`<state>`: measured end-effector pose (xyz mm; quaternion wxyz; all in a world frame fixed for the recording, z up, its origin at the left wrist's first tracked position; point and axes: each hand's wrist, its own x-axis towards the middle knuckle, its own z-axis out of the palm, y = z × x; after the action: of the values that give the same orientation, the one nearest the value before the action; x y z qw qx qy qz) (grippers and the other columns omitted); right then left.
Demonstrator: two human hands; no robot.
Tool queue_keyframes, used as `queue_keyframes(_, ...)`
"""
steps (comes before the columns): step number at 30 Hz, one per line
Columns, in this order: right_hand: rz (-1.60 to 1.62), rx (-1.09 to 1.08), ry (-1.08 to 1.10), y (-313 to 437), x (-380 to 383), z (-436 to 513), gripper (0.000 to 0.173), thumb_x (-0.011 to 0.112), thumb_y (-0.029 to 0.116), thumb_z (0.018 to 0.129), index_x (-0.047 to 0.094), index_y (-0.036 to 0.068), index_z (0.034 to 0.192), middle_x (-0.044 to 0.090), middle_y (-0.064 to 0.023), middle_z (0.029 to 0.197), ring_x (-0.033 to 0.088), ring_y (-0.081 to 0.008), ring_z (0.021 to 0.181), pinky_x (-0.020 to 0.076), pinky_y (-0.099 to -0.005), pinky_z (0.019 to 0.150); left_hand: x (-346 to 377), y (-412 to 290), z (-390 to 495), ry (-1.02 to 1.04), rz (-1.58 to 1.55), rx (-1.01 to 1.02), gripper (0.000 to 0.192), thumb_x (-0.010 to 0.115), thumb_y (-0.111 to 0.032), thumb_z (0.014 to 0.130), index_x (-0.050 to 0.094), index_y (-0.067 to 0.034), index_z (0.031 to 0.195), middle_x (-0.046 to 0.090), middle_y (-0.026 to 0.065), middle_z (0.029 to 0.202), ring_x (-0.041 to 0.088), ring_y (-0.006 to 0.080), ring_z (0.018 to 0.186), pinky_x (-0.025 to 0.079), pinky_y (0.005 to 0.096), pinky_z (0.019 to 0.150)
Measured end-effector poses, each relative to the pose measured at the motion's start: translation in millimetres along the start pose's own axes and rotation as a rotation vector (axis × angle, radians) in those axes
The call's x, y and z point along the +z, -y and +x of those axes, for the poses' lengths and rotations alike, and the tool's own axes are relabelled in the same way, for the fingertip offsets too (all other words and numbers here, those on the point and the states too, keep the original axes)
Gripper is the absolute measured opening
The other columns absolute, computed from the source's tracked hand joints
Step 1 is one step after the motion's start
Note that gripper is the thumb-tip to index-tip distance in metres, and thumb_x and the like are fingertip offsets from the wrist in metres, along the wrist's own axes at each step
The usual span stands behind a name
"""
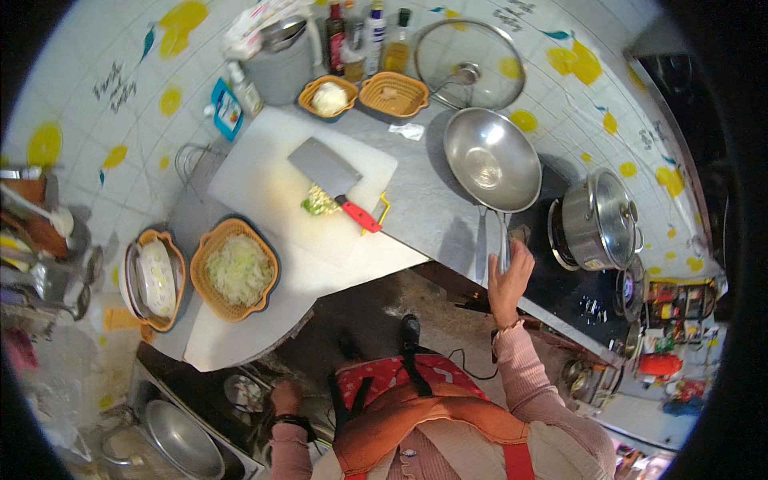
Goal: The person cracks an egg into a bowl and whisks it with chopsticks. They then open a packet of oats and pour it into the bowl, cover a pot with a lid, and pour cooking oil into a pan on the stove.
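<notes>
My right hand (510, 282) grips the long handle of a steel wok (492, 159), whose bowl faces up above the right part of the counter. Its inside looks bare, and a shadow falls to its left. My left hand (286, 397) hangs low by my side near the sink, blurred, its fingers not clear. On a white cutting board (258, 162) lies a cleaver (327, 165) with a red handle. Beside its blade is a small heap of chopped garlic and green bits (321, 201).
An orange basket (198, 270) holds shredded pale vegetable. A lidded steel pot (591, 225) stands on the stove (546, 288) at right. Behind are bottles (375, 39), a glass lid (441, 54) and two small baskets (393, 111). A metal basin (183, 441) sits at lower left.
</notes>
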<state>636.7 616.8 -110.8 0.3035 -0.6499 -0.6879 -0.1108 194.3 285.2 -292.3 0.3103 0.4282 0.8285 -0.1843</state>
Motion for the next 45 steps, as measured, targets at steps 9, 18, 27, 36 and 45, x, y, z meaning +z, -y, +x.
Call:
queue_keyframes(9,0.780,0.947,0.634,-101.8,69.0,-0.7,0.033,0.079,0.021,0.081,0.059,-0.001,0.096,0.062,-0.0103,0.066,0.061,-0.0223,0.051,0.0474,-0.0386,0.047,-101.0,-145.6,-51.1,-0.292,-0.154,0.519,0.039,0.066,-0.023,0.092,0.061,-0.009,0.128,0.071,0.0197,0.102,0.069,0.0374,0.091,0.056,0.0440,0.076)
queue_keyframes(18,0.744,0.794,0.613,-76.4,26.3,-18.7,0.018,0.070,0.015,0.079,0.060,0.000,0.083,0.058,-0.0052,0.060,0.057,-0.0148,0.048,0.0447,-0.0322,0.045,-168.4,-320.6,-73.8,-0.030,-0.724,0.893,0.042,0.067,-0.018,0.095,0.057,-0.008,0.134,0.070,0.0159,0.118,0.069,0.0237,0.106,0.054,0.0338,0.090)
queue_keyframes(27,0.885,0.334,0.959,-55.8,-71.5,-43.3,0.017,0.070,0.008,0.081,0.058,0.000,0.089,0.057,-0.0035,0.067,0.054,-0.0095,0.060,0.0470,-0.0289,0.056,-155.3,-390.7,-89.2,0.916,-1.484,1.165,0.053,0.066,-0.033,0.097,0.053,-0.001,0.137,0.062,0.0040,0.121,0.054,0.0116,0.114,0.044,0.0297,0.100)
queue_keyframes(36,0.851,-0.301,1.547,80.9,-104.2,-32.4,0.035,0.072,0.013,0.080,0.064,0.000,0.112,0.066,-0.0094,0.083,0.062,-0.0159,0.074,0.0520,-0.0336,0.069,-164.1,-269.5,-148.3,0.564,-2.008,1.244,0.050,0.074,-0.030,0.089,0.053,-0.002,0.125,0.059,0.0127,0.131,0.056,0.0239,0.124,0.042,0.0408,0.108)
queue_keyframes(45,0.993,-1.439,1.389,295.8,-93.1,-139.2,0.038,0.062,0.030,0.090,0.056,0.005,0.119,0.067,-0.0197,0.098,0.070,-0.0376,0.080,0.0578,-0.0487,0.066,-131.6,-77.5,-235.4,-0.772,-2.383,0.478,0.021,0.063,0.009,0.073,0.052,-0.004,0.085,0.068,0.0147,0.086,0.069,0.0282,0.088,0.056,0.0407,0.085)
